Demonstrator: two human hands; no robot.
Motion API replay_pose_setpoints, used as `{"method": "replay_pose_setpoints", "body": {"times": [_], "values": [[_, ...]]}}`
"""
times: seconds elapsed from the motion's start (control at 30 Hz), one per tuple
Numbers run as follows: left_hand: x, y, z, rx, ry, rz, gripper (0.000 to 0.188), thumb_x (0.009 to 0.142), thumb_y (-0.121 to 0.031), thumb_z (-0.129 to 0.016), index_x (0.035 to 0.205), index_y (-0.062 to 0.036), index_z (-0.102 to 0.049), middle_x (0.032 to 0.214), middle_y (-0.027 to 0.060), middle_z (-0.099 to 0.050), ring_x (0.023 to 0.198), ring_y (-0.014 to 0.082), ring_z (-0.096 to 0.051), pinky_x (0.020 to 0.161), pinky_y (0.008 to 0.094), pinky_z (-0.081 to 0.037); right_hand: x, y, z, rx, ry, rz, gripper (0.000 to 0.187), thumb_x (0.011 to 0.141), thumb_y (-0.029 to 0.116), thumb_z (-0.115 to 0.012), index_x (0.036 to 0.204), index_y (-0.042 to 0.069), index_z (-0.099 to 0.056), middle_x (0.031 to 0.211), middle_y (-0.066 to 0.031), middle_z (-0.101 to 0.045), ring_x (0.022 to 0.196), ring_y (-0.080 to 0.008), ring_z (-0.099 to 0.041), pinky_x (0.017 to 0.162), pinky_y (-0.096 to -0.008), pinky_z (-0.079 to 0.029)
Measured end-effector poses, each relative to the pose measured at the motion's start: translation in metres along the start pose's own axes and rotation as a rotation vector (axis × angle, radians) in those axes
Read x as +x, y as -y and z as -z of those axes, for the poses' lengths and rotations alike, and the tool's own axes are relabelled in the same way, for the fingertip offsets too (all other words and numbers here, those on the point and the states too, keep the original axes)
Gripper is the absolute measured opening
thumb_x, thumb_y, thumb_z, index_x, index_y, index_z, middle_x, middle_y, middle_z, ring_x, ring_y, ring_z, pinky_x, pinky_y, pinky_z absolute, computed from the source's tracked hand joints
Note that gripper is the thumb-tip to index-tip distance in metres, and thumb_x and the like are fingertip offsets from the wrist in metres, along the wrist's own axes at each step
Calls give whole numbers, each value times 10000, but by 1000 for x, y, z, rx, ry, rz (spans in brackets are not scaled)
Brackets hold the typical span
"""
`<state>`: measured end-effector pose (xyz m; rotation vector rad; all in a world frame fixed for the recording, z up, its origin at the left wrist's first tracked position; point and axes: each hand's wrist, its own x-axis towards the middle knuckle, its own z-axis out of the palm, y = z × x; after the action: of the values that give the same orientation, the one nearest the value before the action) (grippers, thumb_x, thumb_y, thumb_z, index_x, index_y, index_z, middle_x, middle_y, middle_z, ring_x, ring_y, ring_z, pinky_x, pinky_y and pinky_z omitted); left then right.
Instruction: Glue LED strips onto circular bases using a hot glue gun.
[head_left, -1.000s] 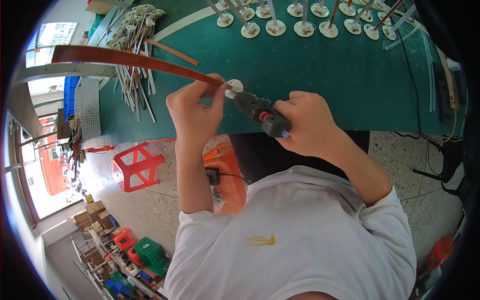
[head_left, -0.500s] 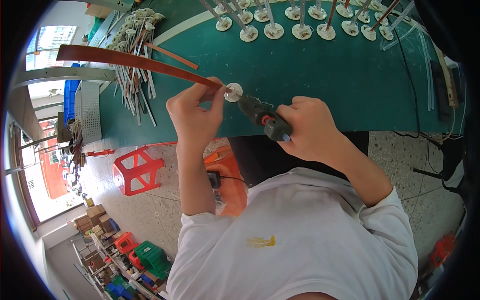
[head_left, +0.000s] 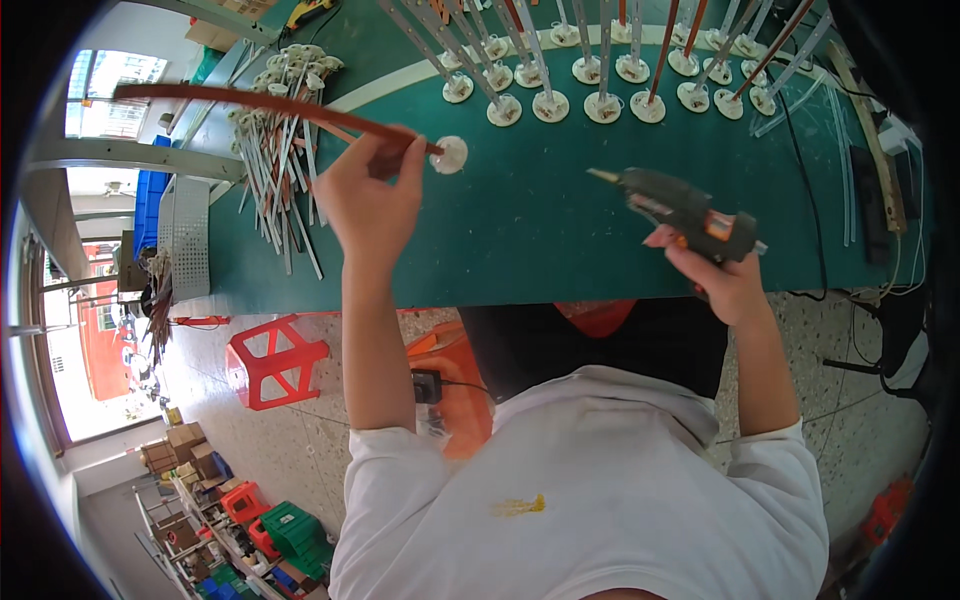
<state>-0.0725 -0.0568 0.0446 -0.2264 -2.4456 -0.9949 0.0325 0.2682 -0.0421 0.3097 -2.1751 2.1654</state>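
Note:
Between the fingers of my left hand (head_left: 375,195) is a long reddish-brown strip (head_left: 250,108), pinched near its right end. A round whitish disc (head_left: 449,155) sits at that end, just beyond my fingertips. My right hand (head_left: 725,283) grips the handle of a dark glue gun (head_left: 685,208) well off to the right, its nozzle pointing left toward the disc but apart from it. Along the far side of the table, several strips stand upright on round whitish bases (head_left: 603,107), some clear or grey and some reddish-brown.
Loose strips (head_left: 285,200) lie piled at the left of the green table (head_left: 520,235), with whitish pieces (head_left: 300,68) heaped at their far end. A black cable (head_left: 815,190) runs down the right side. Below the table's left edge stands a red stool (head_left: 275,362).
My right hand has pulled the glue gun away from the disc, to the right. The left hand has shifted slightly left and up with the strip and disc.

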Motion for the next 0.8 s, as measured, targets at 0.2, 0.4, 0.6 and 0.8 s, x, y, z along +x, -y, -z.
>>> {"method": "replay_pose_setpoints", "body": {"times": [0.2,0.4,0.6,0.8], "values": [[37,9,-35,73,55,-33,104,803,-73,-748,861,10,-726,712,107,-727,638,201,-714,632,308,-531,0,-8,20,217,-98,-74,265,881,17,-619,1143,-15,-649,1022,-173,-715,902,-188,-673,621,-262,-458],[40,16,-39,100,109,21,163,794,-118,-769,895,4,-732,746,117,-733,681,215,-723,664,306,-548,-3,-8,14,235,-128,-6,215,880,14,-625,1090,-16,-665,1028,-206,-705,788,-151,-641,619,-264,-460],[33,1,3,207,15,-75,203,794,-171,-789,895,-4,-730,760,138,-721,733,252,-734,669,327,-555,-1,-11,20,259,-85,10,193,882,8,-626,1070,2,-669,1003,-129,-691,977,-251,-684,626,-271,-474],[70,57,79,414,-2,48,196,864,-154,-708,993,-9,-740,838,120,-743,746,252,-740,686,357,-571,1,-13,20,255,-86,4,218,885,10,-614,1097,1,-663,1016,-130,-691,974,-250,-684,631,-271,-477]]}}
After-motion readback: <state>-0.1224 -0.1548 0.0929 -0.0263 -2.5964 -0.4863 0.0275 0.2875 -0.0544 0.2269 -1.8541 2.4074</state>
